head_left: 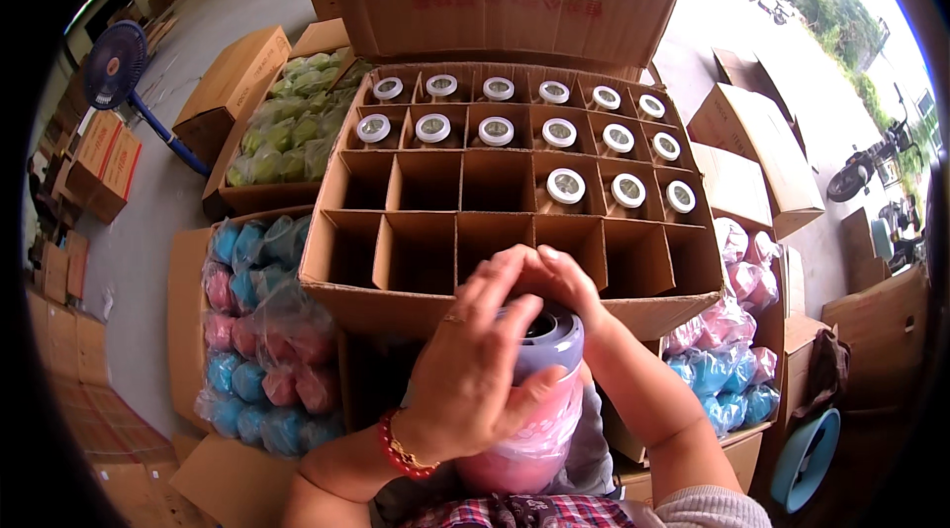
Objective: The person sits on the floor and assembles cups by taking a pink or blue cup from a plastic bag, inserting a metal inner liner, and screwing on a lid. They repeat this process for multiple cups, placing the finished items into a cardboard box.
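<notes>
Upright against my lap stands a pink vessel, flask-like (529, 434), in clear plastic wrap with a purple-grey collar and a dark round opening. My left hand (475, 370) curves round the near left of its top, thumb across the collar. From the far right side my right hand (559, 281) cups the rim, its fingers meeting the left fingertips. The two hands partly cover the opening. Just beyond them is a divided cardboard carton (336, 276). White-rimmed lids of several containers (565, 186) show in its far rows and at the right of the third row.
Bagged blue and pink items (262, 330) fill a box at left, with similar bagged items (727, 370) at right. Green bagged items (287, 127) sit behind left, near a blue fan (119, 63). A raised carton flap (505, 3) stands at the back; a blue basin (807, 459) is at lower right.
</notes>
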The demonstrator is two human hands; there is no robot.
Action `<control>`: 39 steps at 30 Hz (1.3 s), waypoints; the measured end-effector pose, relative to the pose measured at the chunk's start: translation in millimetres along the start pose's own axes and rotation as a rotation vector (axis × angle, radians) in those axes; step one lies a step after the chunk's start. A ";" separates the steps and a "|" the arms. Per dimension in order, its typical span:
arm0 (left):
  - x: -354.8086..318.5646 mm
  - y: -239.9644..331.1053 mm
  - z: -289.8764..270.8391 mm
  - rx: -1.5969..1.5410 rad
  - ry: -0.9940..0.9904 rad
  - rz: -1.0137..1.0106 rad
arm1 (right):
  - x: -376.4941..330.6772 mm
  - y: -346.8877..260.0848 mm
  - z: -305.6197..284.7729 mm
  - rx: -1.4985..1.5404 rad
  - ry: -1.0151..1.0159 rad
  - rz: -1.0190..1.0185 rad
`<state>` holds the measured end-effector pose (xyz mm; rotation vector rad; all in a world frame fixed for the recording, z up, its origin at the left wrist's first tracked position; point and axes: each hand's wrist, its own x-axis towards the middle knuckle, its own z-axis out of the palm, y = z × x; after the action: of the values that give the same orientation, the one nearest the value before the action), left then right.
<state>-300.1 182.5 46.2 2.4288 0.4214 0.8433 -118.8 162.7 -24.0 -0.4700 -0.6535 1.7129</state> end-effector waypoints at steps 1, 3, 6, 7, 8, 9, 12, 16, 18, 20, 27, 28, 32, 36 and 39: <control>8.4 10.3 2.3 0.117 -0.008 0.014 | 6.6 3.6 -9.5 0.129 -0.084 -0.008; 16.6 11.8 5.1 0.108 -0.064 0.024 | 5.5 7.1 -23.1 0.296 -0.071 -0.006; 21.0 -19.6 -3.4 -0.261 -0.127 0.047 | -4.4 -14.5 -8.7 0.002 0.301 0.067; 12.2 -33.5 -6.7 -0.554 -0.078 -0.029 | -10.2 -30.8 26.6 -0.279 0.433 0.064; 4.3 -47.3 -7.7 -0.849 -0.028 -0.096 | -21.4 -39.1 32.8 -0.437 0.280 0.056; -2.0 -67.7 -9.5 -0.581 -0.027 -0.025 | -35.2 -49.9 57.3 -0.567 0.231 0.063; -9.2 -49.8 13.7 -0.792 -0.013 0.016 | -38.9 -51.9 70.5 -0.522 0.168 0.064; 21.4 1.5 -2.0 0.143 -0.178 0.210 | -2.8 -36.3 10.0 0.007 -0.057 0.255; 40.2 48.2 6.7 0.291 -0.258 0.372 | 24.2 -17.1 15.9 0.389 -0.361 0.302; 48.3 56.7 15.6 0.210 -0.318 0.401 | 58.7 11.4 21.8 0.381 -0.509 0.301; 4.3 -54.1 -22.7 -0.492 -0.039 0.076 | -49.0 -72.2 59.4 -0.415 0.383 -0.066; -3.9 -57.0 -7.0 -0.478 -0.091 0.030 | -58.8 -65.8 75.4 -0.443 0.305 -0.075; 10.7 -25.7 -5.8 -0.027 -0.164 0.171 | -51.1 -55.7 72.3 -0.470 0.374 -0.013; 30.7 20.5 7.9 0.205 -0.130 0.240 | -2.9 -20.6 11.1 -0.019 0.000 0.105; 49.8 46.0 21.2 0.218 -0.273 0.455 | 22.5 11.6 -3.5 0.471 -0.369 0.064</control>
<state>-243.6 159.4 82.3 2.8466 -0.1600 0.6495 -130.6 183.3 -33.4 0.1618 -0.4706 1.9601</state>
